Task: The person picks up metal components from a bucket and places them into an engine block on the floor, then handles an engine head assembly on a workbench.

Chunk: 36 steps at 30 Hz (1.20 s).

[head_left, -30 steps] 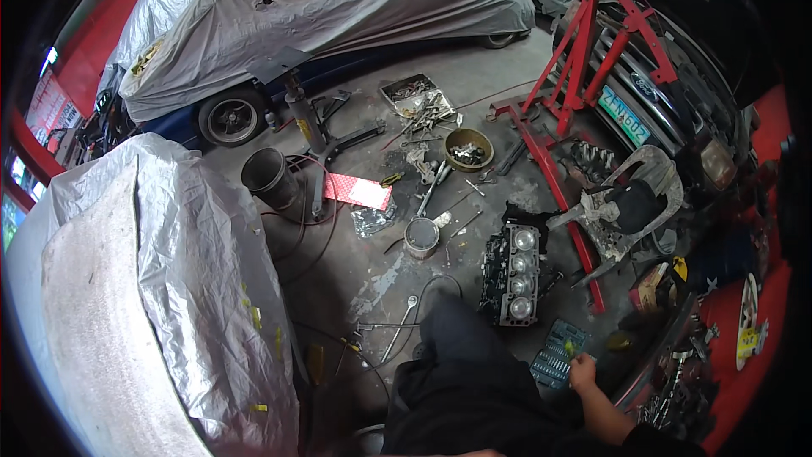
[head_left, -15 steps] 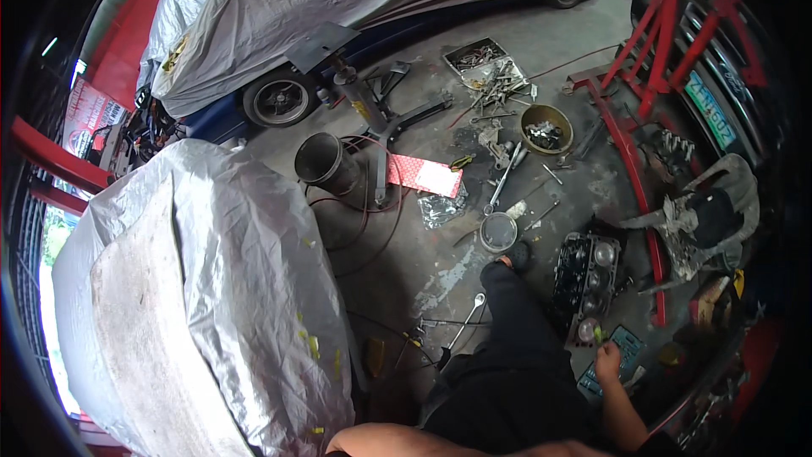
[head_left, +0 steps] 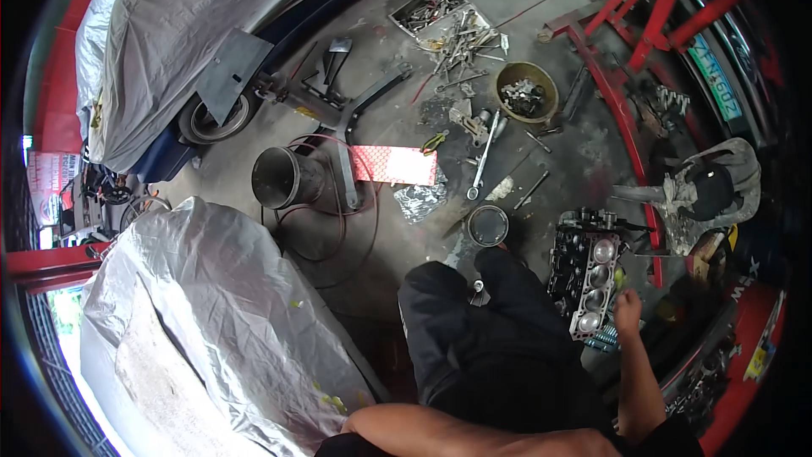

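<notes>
My right hand (head_left: 628,311) is closed on a small yellow-green object (head_left: 619,278), partly hidden, beside the right edge of the engine block (head_left: 584,267) on the floor. The block shows a row of round bores along its top. A teal tool set (head_left: 602,344) lies partly hidden just below it. My left forearm (head_left: 440,423) crosses the bottom of the picture, with the hand out of view. My dark-clad legs (head_left: 440,322) are bent left of the block.
Around me are a round can (head_left: 488,224), scattered wrenches (head_left: 482,156), a bowl of parts (head_left: 524,90), a metal bucket (head_left: 288,178) with hoses, a jack stand (head_left: 347,144), a red hoist (head_left: 617,118), a grimy plastic chair (head_left: 736,195) and covered vehicles (head_left: 220,305).
My view has tilted and shifted as my body lowered, both knees now showing bent. My right hand has risen alongside the block, still closed on the yellow-green object.
</notes>
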### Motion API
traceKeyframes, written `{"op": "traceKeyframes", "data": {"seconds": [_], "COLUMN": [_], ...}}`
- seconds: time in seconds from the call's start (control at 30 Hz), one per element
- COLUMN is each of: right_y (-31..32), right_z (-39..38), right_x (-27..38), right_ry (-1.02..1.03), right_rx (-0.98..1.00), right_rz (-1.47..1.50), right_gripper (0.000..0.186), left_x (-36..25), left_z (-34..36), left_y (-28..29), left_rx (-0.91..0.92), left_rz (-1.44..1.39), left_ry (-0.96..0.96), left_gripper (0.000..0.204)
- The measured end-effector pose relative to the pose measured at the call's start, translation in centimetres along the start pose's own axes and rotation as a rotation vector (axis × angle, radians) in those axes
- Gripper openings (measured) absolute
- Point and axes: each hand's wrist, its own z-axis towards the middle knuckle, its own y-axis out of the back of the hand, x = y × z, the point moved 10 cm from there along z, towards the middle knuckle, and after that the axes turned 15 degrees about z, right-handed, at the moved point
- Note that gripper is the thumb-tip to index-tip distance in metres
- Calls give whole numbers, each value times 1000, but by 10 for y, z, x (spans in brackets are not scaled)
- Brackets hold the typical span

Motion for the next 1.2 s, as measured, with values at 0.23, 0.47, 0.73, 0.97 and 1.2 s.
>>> {"op": "traceKeyframes", "data": {"seconds": [0.23,0.47,0.73,0.97,1.2], "right_y": [-105,-195,-413,-626,-621], "right_z": [-13,-81,69,213,273], "right_x": [82,138,136,44,36], "right_ry": [75,13,-142,-24,76], "right_rx": [-9,-153,174,549,630], "right_rz": [189,527,508,331,222], "right_gripper": [4,4,7,15,10], "left_x": [-42,-157,-193,-111,-32], "left_z": [-112,-296,-412,-530,-535], "left_y": [129,318,503,732,946], "left_rx": [-216,-466,-610,-846,-738], "left_rz": [798,1696,1706,1556,2127], "left_ry": [1028,1780,2187,1919,2012], "left_gripper": [16,37,38,36,39]}}
